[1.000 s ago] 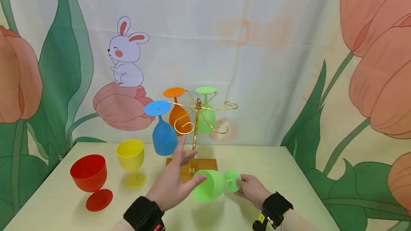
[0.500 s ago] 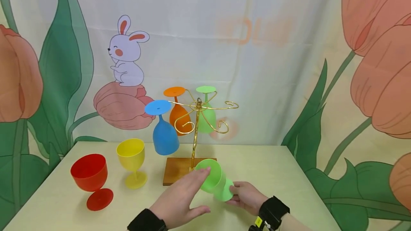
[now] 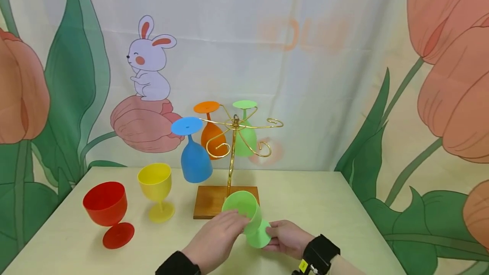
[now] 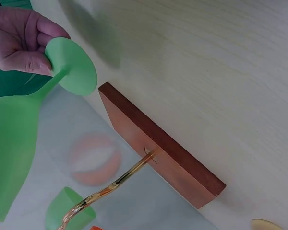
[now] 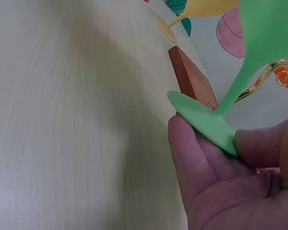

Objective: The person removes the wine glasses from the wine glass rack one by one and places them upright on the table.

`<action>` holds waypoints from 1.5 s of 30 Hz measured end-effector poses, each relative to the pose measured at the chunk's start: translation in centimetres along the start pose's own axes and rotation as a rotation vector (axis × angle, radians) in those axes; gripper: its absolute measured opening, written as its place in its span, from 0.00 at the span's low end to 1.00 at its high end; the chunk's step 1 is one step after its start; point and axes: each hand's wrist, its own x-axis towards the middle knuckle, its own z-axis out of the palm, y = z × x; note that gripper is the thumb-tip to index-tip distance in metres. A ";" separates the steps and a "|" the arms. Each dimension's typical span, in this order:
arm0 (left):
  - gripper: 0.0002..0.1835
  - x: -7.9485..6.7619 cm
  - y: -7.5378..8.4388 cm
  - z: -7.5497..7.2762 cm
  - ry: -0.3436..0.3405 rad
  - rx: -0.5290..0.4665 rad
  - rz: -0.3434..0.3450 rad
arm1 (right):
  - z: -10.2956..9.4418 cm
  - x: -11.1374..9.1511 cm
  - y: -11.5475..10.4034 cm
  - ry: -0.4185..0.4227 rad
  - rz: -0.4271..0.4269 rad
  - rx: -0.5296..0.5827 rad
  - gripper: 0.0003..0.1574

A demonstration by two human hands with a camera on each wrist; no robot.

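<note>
My right hand pinches the foot of a light-green plastic goblet, thumb on one face and fingers beneath. The goblet is held above the table, tilted with its mouth toward the upper left. At the bowl's near left side, my left hand lies back-up with its fingers overlapping the bowl; its thumb is hidden. Behind stands a gold wire rack on a wooden base. Upside down on its arms hang a blue goblet, an orange goblet and another green goblet.
At left on the pale table a yellow goblet and a red goblet stand upright. Curled rack arms without goblets reach right and forward. A printed curtain hangs along the table's back edge.
The held green goblet has turned from lying sideways to a more upright tilt, its foot moving left and down. My left hand has lowered from raised, spread fingers to the bowl's near side.
</note>
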 end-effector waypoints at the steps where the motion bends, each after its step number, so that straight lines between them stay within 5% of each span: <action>1: 0.18 0.0 0.0 -0.1 -0.018 -0.004 -0.020 | 0.1 -0.1 0.0 0.005 -0.002 -0.008 0.23; 12: 0.14 -0.7 -0.3 -2.5 -0.173 -0.041 -0.171 | -0.1 0.0 -0.6 0.133 -0.040 -0.251 0.25; 16: 0.16 -1.7 -0.9 -4.9 -0.250 -0.010 -0.273 | -1.2 0.0 -1.0 0.236 -0.144 -0.535 0.36; 20: 0.16 -2.7 -1.7 -7.6 -0.329 -0.023 -0.473 | -2.3 -0.2 -1.6 0.397 -0.235 -0.882 0.48; 24: 0.17 -3.7 -2.8 -9.9 -0.381 -0.041 -0.642 | -3.9 -0.2 -1.9 0.504 -0.248 -1.051 0.52; 33: 0.13 -6.3 -5.7 -12.2 -0.456 0.014 -0.743 | -6.1 -0.4 -2.0 0.547 -0.225 -1.097 0.54; 45: 0.12 -8.2 -7.5 -11.8 -0.489 0.044 -0.750 | -7.1 -0.7 -1.4 0.547 -0.260 -1.092 0.47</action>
